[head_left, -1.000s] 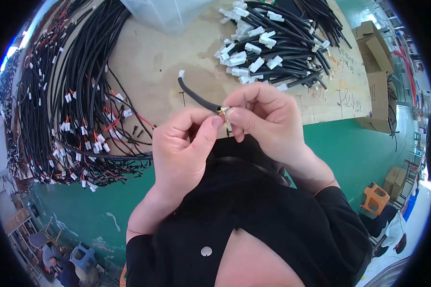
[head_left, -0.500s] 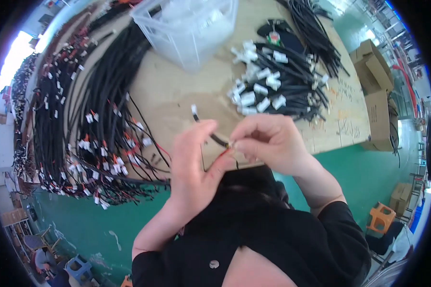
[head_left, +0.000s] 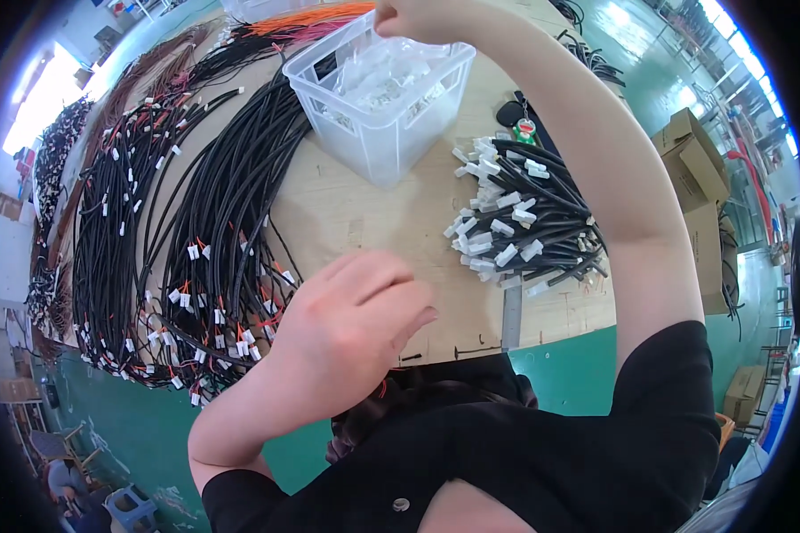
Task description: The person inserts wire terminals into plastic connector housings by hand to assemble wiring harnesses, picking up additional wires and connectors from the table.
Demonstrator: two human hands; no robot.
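Observation:
My left hand (head_left: 354, 324) is closed above the near edge of the table, back of the hand up. Its curled fingers hide whatever is in them; a bit of red wire (head_left: 384, 388) shows just below the hand. My right hand (head_left: 422, 19) reaches far forward over the back of a clear plastic bin (head_left: 378, 142). Its fingers are bent together and partly cut off by the top edge, so their contents cannot be made out. In the bin lie clear bags with small whitish parts (head_left: 387, 80).
Long black cables (head_left: 231, 169) with white connectors cover the table's left side. A pile of short black cables (head_left: 542, 213) with white connectors lies at right, beside a green keychain figure (head_left: 524, 131). Orange wires (head_left: 307, 18) lie behind. Cardboard boxes (head_left: 707, 240) stand right of the table.
My right hand has left the short black cable that both hands were at and stretched forward to the bin. My left hand has curled closed, and that cable is no longer clearly visible.

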